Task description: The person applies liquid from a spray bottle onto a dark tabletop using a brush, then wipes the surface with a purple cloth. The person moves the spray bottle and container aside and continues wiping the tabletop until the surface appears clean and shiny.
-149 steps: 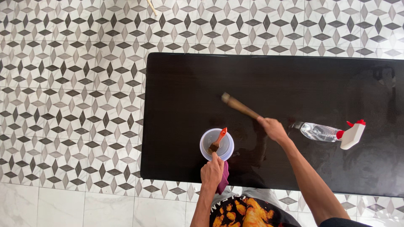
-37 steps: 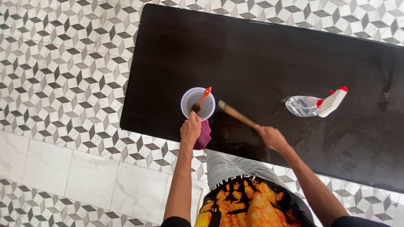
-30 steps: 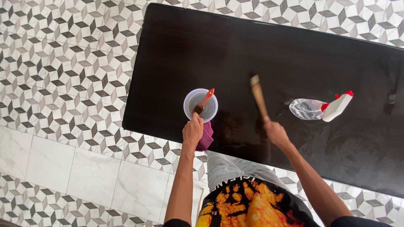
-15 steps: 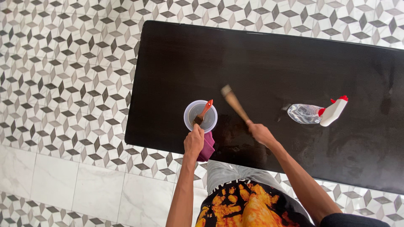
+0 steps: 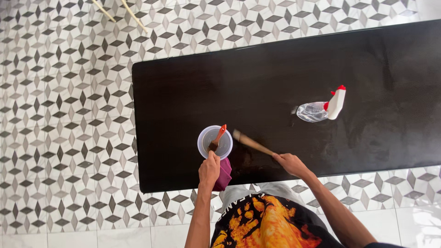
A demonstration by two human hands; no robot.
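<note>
One long black table (image 5: 285, 82) fills most of our view, its glossy top set at a slight slant across a floor (image 5: 64, 115) of grey, white and black tiles in a cube-like pattern; nearer our feet the pattern gives way to plain pale tiles (image 5: 115, 236). Two thin wooden sticks (image 5: 120, 14) lie on the floor beyond the table's far corner. Our left hand (image 5: 209, 169) rests at the near edge, fingers curled against a clear plastic cup (image 5: 214, 142) and over a maroon cloth (image 5: 224, 174) just beside it; a red-handled brush (image 5: 217, 138) stands tilted in the cup. Our right hand (image 5: 290, 164) is closed around a wooden-handled brush (image 5: 251, 143), whose far end lies on the tabletop just right of the cup. A clear spray bottle (image 5: 320, 107) with a white and red head lies on its side, well apart to the right.
</note>
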